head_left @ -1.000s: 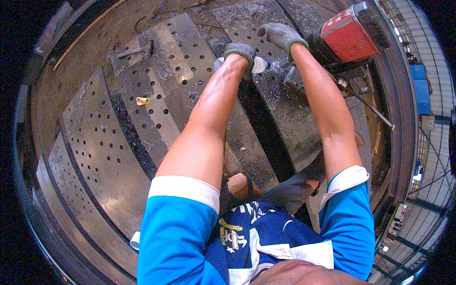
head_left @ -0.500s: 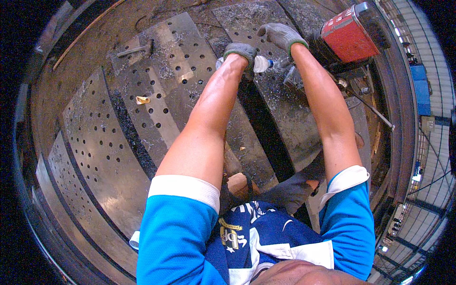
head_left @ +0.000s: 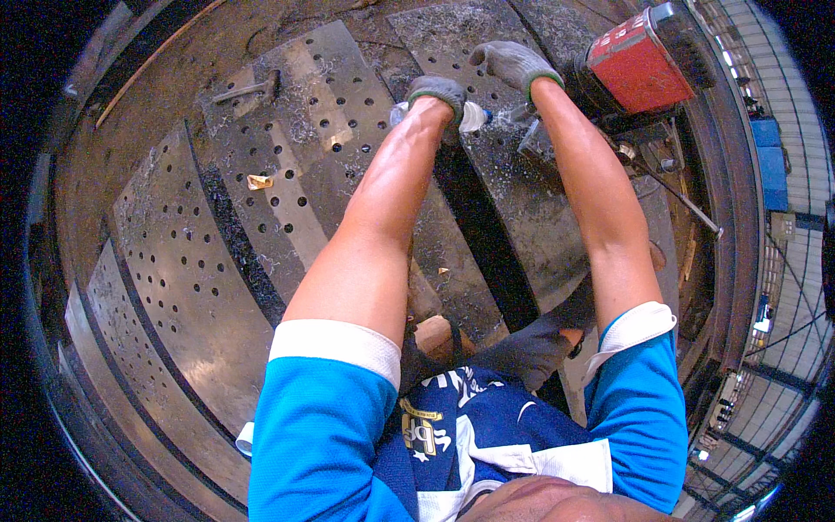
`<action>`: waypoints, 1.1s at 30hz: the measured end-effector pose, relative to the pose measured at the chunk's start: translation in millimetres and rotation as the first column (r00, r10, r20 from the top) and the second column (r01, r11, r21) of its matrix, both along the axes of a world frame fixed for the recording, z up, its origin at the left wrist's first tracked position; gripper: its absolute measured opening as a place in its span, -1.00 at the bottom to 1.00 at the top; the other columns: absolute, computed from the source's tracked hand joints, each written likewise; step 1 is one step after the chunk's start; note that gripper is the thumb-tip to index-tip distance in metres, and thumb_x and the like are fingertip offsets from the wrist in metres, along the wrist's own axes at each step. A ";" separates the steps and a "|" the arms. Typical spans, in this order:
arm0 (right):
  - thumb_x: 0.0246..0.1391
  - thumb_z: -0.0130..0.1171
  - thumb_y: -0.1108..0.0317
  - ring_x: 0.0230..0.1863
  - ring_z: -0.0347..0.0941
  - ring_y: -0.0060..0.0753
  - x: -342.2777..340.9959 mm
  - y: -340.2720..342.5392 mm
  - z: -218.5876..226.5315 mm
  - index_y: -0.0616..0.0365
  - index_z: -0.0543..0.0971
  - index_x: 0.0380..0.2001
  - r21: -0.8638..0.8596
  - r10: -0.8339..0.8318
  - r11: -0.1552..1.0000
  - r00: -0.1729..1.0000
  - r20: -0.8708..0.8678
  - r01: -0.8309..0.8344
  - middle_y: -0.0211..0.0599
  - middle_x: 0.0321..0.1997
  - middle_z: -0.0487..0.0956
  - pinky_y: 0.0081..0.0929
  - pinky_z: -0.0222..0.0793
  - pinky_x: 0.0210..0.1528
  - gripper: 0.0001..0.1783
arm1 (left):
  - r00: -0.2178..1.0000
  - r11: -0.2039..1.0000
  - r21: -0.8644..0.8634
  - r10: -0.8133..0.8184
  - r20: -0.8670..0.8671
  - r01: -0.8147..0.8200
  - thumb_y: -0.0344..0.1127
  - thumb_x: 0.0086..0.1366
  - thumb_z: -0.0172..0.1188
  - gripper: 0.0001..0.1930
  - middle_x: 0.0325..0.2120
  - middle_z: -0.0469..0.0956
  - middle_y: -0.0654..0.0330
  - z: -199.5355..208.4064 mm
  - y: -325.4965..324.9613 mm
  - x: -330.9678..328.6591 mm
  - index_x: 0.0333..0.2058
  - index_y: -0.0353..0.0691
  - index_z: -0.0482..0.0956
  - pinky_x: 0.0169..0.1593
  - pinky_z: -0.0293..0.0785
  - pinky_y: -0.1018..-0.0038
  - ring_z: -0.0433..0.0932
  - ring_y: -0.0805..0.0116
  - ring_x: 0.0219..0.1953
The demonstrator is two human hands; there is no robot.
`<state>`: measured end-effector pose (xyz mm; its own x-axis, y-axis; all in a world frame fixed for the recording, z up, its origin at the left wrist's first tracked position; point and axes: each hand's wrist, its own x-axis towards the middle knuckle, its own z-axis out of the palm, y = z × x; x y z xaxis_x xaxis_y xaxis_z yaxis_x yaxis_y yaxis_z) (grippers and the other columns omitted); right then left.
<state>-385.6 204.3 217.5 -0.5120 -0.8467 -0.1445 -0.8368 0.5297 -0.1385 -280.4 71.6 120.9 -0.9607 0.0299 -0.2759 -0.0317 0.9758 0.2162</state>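
Observation:
My left hand (head_left: 439, 94), in a grey glove with a green cuff, is closed around a clear plastic bottle (head_left: 472, 117). The bottle lies tilted on its side, its blue-tipped neck pointing right toward a grey metal cylinder (head_left: 522, 113) at the drilling machine. My right hand (head_left: 517, 68), gloved alike, is beyond that cylinder with its fingers bent leftward; what they close on is hidden beneath the glove. Just right of it stands the red and black drilling machine (head_left: 639, 65). Below both hands is a steel plate (head_left: 513, 187) strewn with metal shavings.
Several steel plates with drilled holes (head_left: 187, 252) lie side by side, with dark gaps (head_left: 487, 235) between them. A hammer (head_left: 248, 91) and a crumpled scrap (head_left: 259, 182) rest on the left plates. A long metal rod (head_left: 687, 204) slants at the right, near steel beams (head_left: 739, 217).
The bottle in my left hand has tilted slightly, and my left hand has shifted a touch left and up. My right hand stays nearly where it was.

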 end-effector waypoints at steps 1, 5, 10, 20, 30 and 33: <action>0.27 -0.07 0.26 -0.09 0.63 -0.21 0.1 0.9 -0.1 0.03 0.69 -0.03 -0.001 0.000 1.000 1.000 0.002 0.000 -0.18 0.02 0.69 -0.25 0.48 0.08 -0.62 | 0.999 1.000 -0.002 -0.030 -0.016 0.030 -0.13 0.21 0.23 -0.62 -0.05 0.72 0.06 0.9 -1.0 1.8 -0.04 -0.06 0.76 -0.01 0.63 0.08 0.72 0.00 -0.03; 0.29 -0.06 0.20 0.04 0.59 -0.14 -3.2 -7.5 -2.1 -0.08 0.67 0.02 0.067 0.039 0.997 0.999 -0.033 -0.036 -0.19 0.08 0.66 -0.22 0.45 0.15 -0.62 | 0.994 1.000 0.015 0.019 -0.112 -0.017 -0.08 0.25 0.14 -0.63 -0.09 0.74 0.05 -9.5 -6.0 1.1 -0.07 -0.05 0.77 -0.06 0.64 0.07 0.73 -0.01 -0.08; 0.31 -0.04 0.08 0.26 0.50 -0.04 -18.9 -3.4 -13.3 -0.27 0.64 0.09 0.079 -0.029 0.996 1.000 -0.003 0.029 -0.22 0.23 0.60 -0.15 0.38 0.32 -0.61 | 1.000 0.999 0.020 0.029 0.001 -0.029 -0.17 0.13 0.40 -0.57 0.05 0.69 0.11 -2.1 0.8 -2.9 0.02 -0.05 0.74 0.07 0.61 0.08 0.69 0.05 0.07; 0.30 -0.05 0.10 0.27 0.49 -0.08 -5.3 -1.9 -4.0 -0.27 0.66 0.05 0.129 0.033 0.991 0.996 -0.077 -0.023 -0.28 0.23 0.61 -0.17 0.39 0.32 -0.62 | 1.000 1.000 -0.027 0.004 0.021 -0.003 -0.18 0.11 0.41 -0.57 0.04 0.70 0.12 14.8 3.7 9.7 0.00 -0.06 0.75 0.05 0.62 0.09 0.69 0.05 0.06; 0.31 -0.07 0.12 0.25 0.51 -0.11 -13.3 2.4 -10.3 -0.18 0.68 0.03 0.080 0.086 0.993 0.995 -0.045 -0.082 -0.26 0.19 0.63 -0.18 0.39 0.30 -0.61 | 0.997 0.997 0.038 0.067 -0.032 -0.066 -0.17 0.26 0.25 -0.64 0.05 0.69 0.11 3.8 3.7 2.8 0.02 -0.04 0.74 0.05 0.61 0.06 0.69 0.04 0.06; 0.31 -0.07 0.13 0.25 0.52 -0.10 -3.7 -5.4 -3.3 -0.15 0.69 0.02 0.092 0.049 0.995 0.999 0.000 -0.048 -0.24 0.18 0.64 -0.19 0.38 0.30 -0.61 | 0.997 0.996 0.037 0.080 -0.016 -0.079 -0.16 0.29 0.21 -0.64 0.06 0.69 0.11 7.0 0.2 6.4 0.02 -0.05 0.74 0.05 0.61 0.05 0.68 0.04 0.07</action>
<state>-389.2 198.9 214.2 -0.4712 -0.8537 -0.2216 -0.8621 0.4989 -0.0891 -274.0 71.9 127.8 -0.9651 -0.0371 -0.2594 -0.1050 0.9618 0.2530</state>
